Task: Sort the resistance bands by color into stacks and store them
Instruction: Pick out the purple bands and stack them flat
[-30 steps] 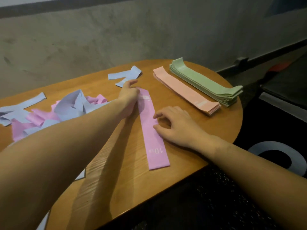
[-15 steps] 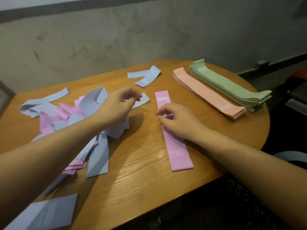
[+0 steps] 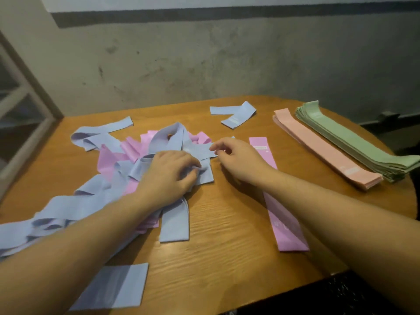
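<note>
pink bands (image 3: pixel 278 192): 1 flat; 2 stacks

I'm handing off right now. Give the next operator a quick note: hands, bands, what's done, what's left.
Left hand grips a blue band in the mixed pile.
Right hand pinches a blue band's end at the pile's edge.
Done: green stack and peach stack at the table's right; one pink band laid flat.
Left: sort the pile's blue and pink bands plus stray blue bands, then store all.
</note>
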